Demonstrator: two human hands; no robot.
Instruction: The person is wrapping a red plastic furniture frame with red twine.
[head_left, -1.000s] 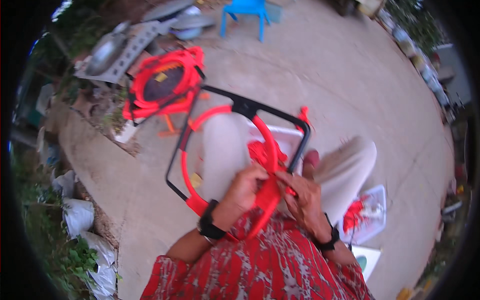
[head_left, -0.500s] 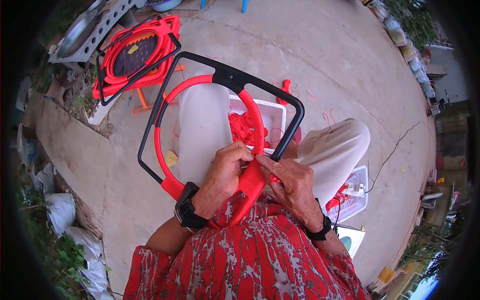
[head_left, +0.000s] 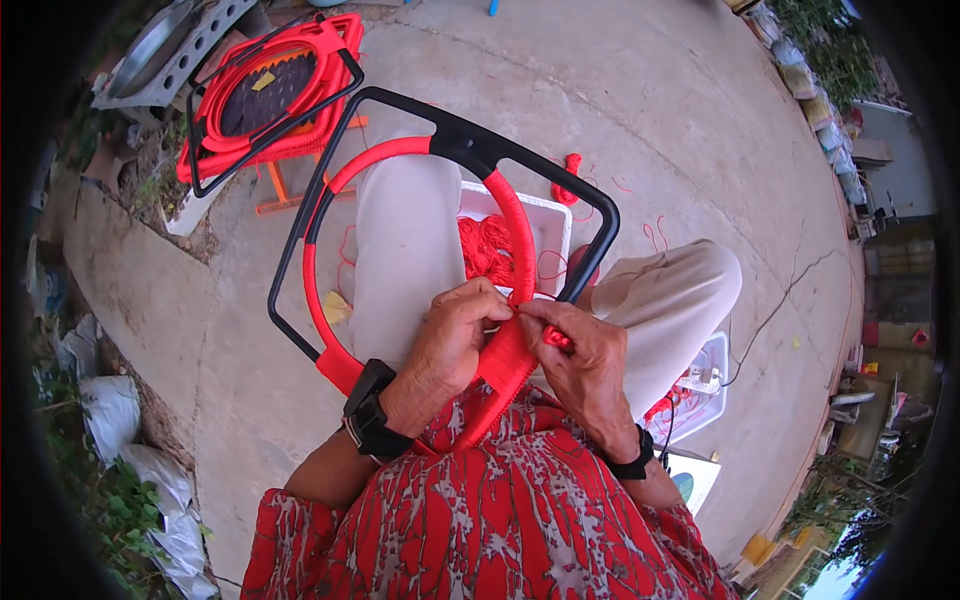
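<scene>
My left hand [head_left: 455,335] and my right hand [head_left: 585,360] meet on one black frame [head_left: 470,150] that lies across my lap, its red-wrapped ring [head_left: 515,230] running right between my fingertips. My left fingers are pinched shut on the wrapped ring where the winding thickens; my right thumb and forefinger are closed on a small wad of red cord [head_left: 556,340], touching the ring just beside my left thumb. One dark wristband sits on each wrist, two in all.

Just beyond my knuckles, under the frame, stands one white box [head_left: 548,228] holding a heap of loose red cord. To the right of my right hand, below my knee, is a second, clear tub [head_left: 712,385] with more red cord in it. Well beyond my left hand, on the concrete, lies one finished frame [head_left: 270,95], fully wrapped in red, resting on an orange stand. One small red bundle [head_left: 571,165] lies on the ground past the white box.
</scene>
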